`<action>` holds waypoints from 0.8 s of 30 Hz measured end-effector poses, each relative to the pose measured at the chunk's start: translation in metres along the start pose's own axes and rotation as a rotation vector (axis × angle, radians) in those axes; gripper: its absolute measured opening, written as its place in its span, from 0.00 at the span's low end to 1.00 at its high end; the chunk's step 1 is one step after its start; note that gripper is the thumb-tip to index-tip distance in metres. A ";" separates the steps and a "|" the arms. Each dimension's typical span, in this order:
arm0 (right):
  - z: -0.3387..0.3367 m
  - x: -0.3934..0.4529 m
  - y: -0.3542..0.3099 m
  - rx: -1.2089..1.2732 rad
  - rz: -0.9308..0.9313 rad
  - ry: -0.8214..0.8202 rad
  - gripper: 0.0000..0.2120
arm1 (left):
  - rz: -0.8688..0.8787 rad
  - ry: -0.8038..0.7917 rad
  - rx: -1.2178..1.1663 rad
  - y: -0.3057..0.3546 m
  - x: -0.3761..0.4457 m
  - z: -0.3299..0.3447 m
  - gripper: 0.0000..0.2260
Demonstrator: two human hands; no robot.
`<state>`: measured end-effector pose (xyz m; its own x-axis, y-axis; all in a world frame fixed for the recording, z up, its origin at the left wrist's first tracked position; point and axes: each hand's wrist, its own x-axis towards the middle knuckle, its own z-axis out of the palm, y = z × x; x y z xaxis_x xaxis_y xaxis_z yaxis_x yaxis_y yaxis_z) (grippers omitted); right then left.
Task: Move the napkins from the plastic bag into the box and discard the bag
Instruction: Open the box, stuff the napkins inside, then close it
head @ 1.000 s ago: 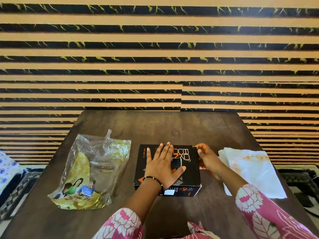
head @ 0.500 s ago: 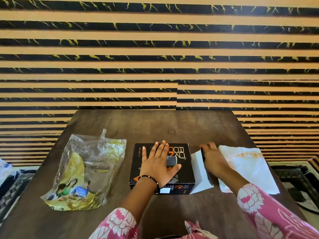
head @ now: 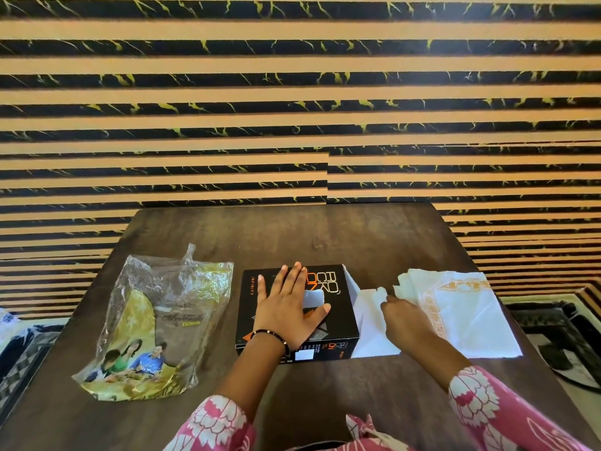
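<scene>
A black box [head: 335, 314] with orange lettering lies on the dark wooden table [head: 325, 236]. My left hand [head: 286, 307] rests flat on its lid, fingers spread. The box's white side flap [head: 367, 323] is swung open to the right, and my right hand [head: 406, 320] pinches the flap's far edge. A stack of white napkins [head: 468, 314] with an orange printed border lies on the table just right of the flap. The crumpled clear and yellow plastic bag [head: 156, 323] lies flat at the left of the box, apart from both hands.
A wall of tan and black marbled stripes [head: 292, 109] stands directly behind the table. Patterned floor mats [head: 559, 333] lie beyond the table's right edge and a blue-white cloth [head: 9, 320] beyond its left edge. Pink floral sleeves cover both forearms.
My right hand has pulled the box's side flap open and out to the right, toward the napkins. My left hand has stayed pressed on the lid.
</scene>
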<state>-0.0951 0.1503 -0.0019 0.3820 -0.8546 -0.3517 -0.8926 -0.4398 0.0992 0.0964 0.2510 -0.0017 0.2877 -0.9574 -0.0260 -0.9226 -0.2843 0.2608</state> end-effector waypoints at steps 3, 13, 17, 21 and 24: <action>0.019 0.001 0.000 0.048 -0.035 -0.040 0.26 | -0.011 0.008 -0.022 -0.010 0.000 -0.001 0.36; 0.010 0.002 -0.013 0.207 -0.040 0.156 0.28 | -0.021 -0.004 -0.011 -0.011 0.001 -0.003 0.35; 0.000 -0.021 -0.025 0.483 -0.138 0.167 0.20 | -0.017 -0.001 -0.016 -0.011 0.000 -0.002 0.36; 0.008 -0.032 -0.019 0.633 -0.048 0.069 0.12 | -0.019 0.011 -0.017 -0.011 0.001 -0.001 0.36; 0.016 -0.040 0.000 0.852 0.030 0.017 0.12 | 0.003 0.029 -0.022 -0.011 0.000 -0.001 0.33</action>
<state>-0.1140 0.1892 -0.0024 0.3532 -0.8697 -0.3449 -0.7748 -0.0653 -0.6288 0.1070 0.2537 -0.0033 0.2931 -0.9561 0.0028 -0.9176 -0.2804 0.2818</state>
